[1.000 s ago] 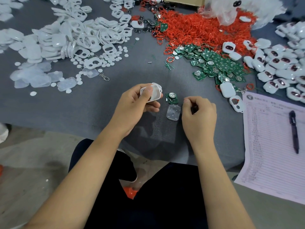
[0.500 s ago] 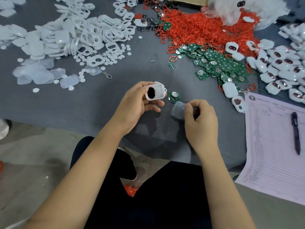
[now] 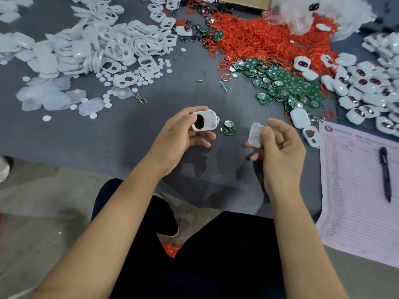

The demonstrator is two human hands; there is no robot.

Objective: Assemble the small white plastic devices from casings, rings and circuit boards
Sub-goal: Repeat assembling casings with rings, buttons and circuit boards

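A white casing [image 3: 204,123] is gripped by the left hand [image 3: 183,134]; a clear pad [image 3: 255,134] is pinched by the right hand [image 3: 278,145] and could be dropped if loosened.

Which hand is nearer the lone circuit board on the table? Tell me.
Left. The left hand holds a casing just left of the board; the right hand is farther off to its right.

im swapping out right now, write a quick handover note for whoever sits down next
Left hand holds a white casing with the dark insert seated, open side up.
Right hand pinches the translucent pad, lifted off the table.
One circuit board lies on the grey mat between the hands.
Done: insert in casing. Left: likely fit pad and board, then close the casing.
Finished units are piled at the right.
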